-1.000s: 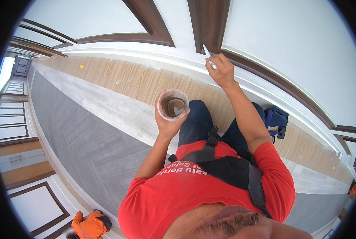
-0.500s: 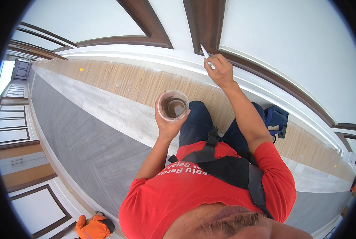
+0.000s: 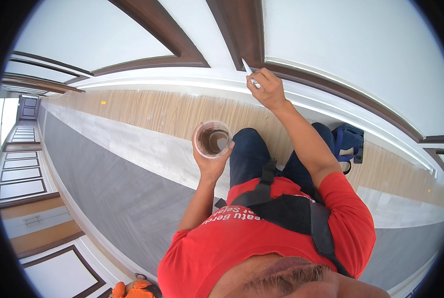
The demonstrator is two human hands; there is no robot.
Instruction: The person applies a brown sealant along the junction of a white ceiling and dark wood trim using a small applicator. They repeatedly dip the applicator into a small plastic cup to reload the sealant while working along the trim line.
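My left hand (image 3: 209,168) is wrapped round a clear plastic cup (image 3: 200,133), held upright over the floor beside my knee. Brown paint-like stuff (image 3: 212,143) coats its inside and bottom. Up at the wall, my right hand (image 3: 268,90) pinches a slim white pointed tool (image 3: 247,66); its exact kind I cannot make out. The tool's tip is at the lower corner of a dark brown wall moulding (image 3: 249,42), by its left edge. Whether it touches the wood is hard to tell.
White wall panels (image 3: 351,44) are framed by brown trim. A dark blue bag (image 3: 350,139) lies on the wood-look floor (image 3: 147,111) beside my right leg. Grey flooring (image 3: 102,164) stretches to the left. A person in orange (image 3: 137,289) is at the lower left edge.
My right hand and the white tool have shifted slightly left and down in the picture, from inside the moulding's lower end to its left edge. The view has shifted a little; the left hand still holds the cup.
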